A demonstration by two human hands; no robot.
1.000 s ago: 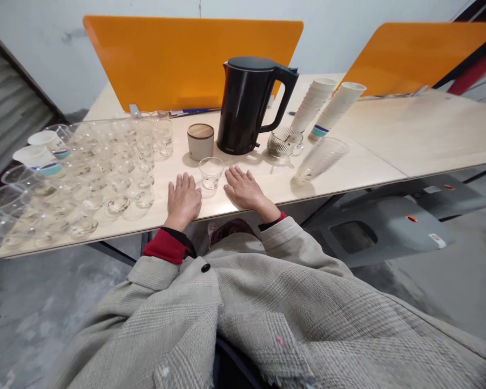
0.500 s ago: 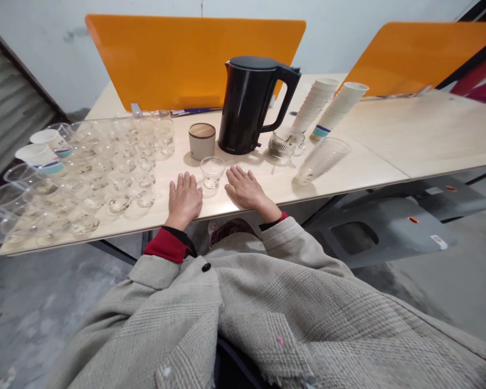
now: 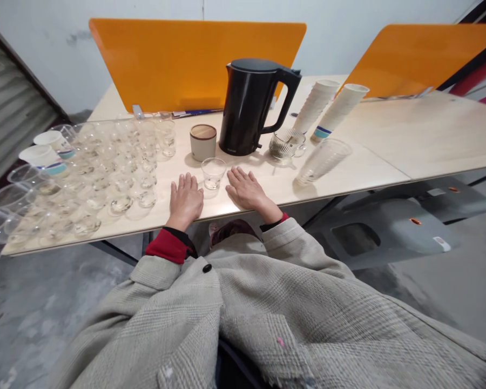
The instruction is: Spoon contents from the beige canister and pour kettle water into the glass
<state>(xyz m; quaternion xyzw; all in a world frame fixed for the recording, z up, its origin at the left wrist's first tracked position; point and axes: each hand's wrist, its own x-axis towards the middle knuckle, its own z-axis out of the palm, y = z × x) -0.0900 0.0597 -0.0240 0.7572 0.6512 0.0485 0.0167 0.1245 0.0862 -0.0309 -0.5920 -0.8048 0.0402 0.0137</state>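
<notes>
Left hand (image 3: 186, 201): palm down on the tabletop (image 3: 429, 129) at its near edge, flat, fingers stretched forward and lying close together.
Right hand (image 3: 245, 189): palm down on the same surface, flat, fingers slightly spread and angled inward.
Clear cup (image 3: 213, 175): upright between the 2 hands, just beside the fingertips of the right; whether either hand touches it cannot be told.
Canister (image 3: 203, 148): grey, with a wooden lid in place; upright, just behind the clear cup.
Kettle (image 3: 245, 108): black, upright, lid down, handle toward the right; behind and to the right of the canister.
Glass mug (image 3: 285, 143): ribbed, dark matter within; right of the kettle's base.
Paper-cup stacks (image 3: 314, 108): 2, behind the mug, the right-hand stack banded in blue near its base.
Nested clear cups (image 3: 324, 161): 1 stack, in front of the mug and to its right.
Cup cluster (image 3: 121, 201): many clear cups in rows at the left, with 2 paper cups (image 3: 44, 156) at its outer side.
Panels (image 3: 186, 65): 2, orange, standing behind the kettle and paper-cup stacks.
Sleeves (image 3: 156, 270): grey plaid, red at the wrists.
</notes>
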